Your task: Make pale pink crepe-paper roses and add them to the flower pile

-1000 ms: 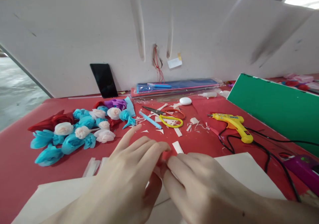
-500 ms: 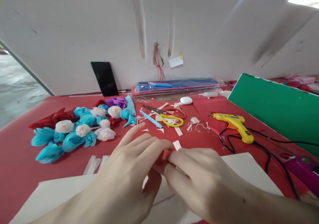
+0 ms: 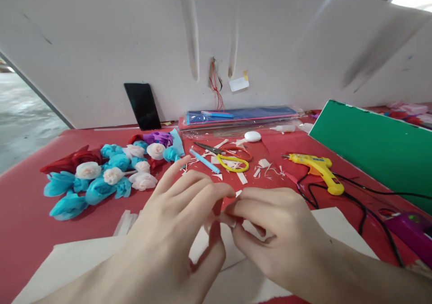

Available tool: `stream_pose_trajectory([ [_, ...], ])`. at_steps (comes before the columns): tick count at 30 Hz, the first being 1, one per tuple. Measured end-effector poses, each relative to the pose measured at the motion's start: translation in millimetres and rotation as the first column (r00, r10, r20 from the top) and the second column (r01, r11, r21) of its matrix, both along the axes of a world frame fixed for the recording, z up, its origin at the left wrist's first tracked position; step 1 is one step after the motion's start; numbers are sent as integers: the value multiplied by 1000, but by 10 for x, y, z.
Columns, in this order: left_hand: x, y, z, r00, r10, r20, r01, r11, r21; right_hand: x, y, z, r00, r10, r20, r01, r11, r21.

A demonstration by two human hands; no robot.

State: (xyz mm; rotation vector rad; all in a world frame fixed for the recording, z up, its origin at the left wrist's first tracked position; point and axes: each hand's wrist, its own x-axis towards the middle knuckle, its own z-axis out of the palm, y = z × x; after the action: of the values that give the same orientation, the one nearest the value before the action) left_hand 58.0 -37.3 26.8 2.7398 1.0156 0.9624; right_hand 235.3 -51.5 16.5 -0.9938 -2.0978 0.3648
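Observation:
My left hand [image 3: 182,223] is over the white paper sheet [image 3: 84,252], its thumb and forefinger pinched and its little finger lifted. My right hand [image 3: 280,227] meets it fingertip to fingertip, also in a pinch. Something small and pale shows between the fingertips, mostly hidden by them; I cannot make out what it is. Beyond my hands lie scissors [image 3: 232,163] with yellow and red handles, a light blue pen [image 3: 204,161] and scattered pale paper scraps [image 3: 264,163].
Crepe-paper flowers [image 3: 97,190] in blue, pale pink, red and purple lie at left. A yellow glue gun [image 3: 315,165] with a black cord is at right, near a purple tool [image 3: 410,229] and a green board [image 3: 374,146]. A black phone [image 3: 143,106] leans on the wall.
My right hand has shifted slightly up and its fingers have curled more. The left thumb and forefinger have moved a little, and the gap between the hands shows more paper.

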Motion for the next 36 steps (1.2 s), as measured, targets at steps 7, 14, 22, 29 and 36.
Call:
stream_pose_trajectory([
  [7, 22, -10, -47, 1000, -3, 16, 3, 1000, 12, -3, 24, 82, 994, -27, -104, 3, 975, -223],
  [14, -20, 2, -17, 1000, -20, 18, 19, 1000, 23, 31, 60, 148, 993, -66, -96, 1, 830, -558],
  [22, -7, 23, 9, 999, -32, 12, 32, 999, 30, 78, 82, 170, 989, -46, -140, -57, 755, -654],
  [29, -56, 5, 55, 999, -38, -11, 37, 995, -89, 86, 47, 191, 990, 29, -139, -106, 802, -589],
  [36, -53, 10, 36, 999, -34, -14, 31, 983, -181, 63, 19, 174, 968, 16, -250, -183, 725, -664],
])
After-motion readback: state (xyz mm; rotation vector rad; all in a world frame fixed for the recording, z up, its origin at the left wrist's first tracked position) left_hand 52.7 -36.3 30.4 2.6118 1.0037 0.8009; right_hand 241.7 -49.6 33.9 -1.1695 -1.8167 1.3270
